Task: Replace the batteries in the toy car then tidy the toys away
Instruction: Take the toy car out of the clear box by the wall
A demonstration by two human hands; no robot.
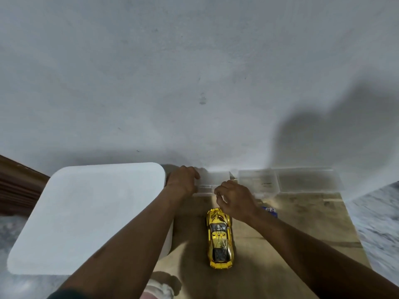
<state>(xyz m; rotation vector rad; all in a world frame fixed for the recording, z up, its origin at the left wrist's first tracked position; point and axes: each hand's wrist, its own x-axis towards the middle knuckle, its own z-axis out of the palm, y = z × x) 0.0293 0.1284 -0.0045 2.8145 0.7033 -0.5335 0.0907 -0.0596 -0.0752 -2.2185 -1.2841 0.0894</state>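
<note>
Yellow car (pixel 219 238): upright on counter (pixel 291 225), kept within reach.
Left hand (pixel 183 180): gripping clear box (pixel 216 179), likely steadying it.
Right hand (pixel 235 200): fingers curled; hold unclear.

A white bin (pixel 86 212) blocks the left. Tabletop (pixel 298 231) lies open right of the yellow car (pixel 219 236); clear boxes (pixel 280 180) line the wall (pixel 194 83).

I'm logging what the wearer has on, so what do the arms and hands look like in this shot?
Both forearms are bare, as are the left hand and right hand: no gloves, and no watch or ring shows, though the picture is blurred. A dark sleeve shows high on the left arm at the bottom edge; no sleeve shows on the right.
</note>
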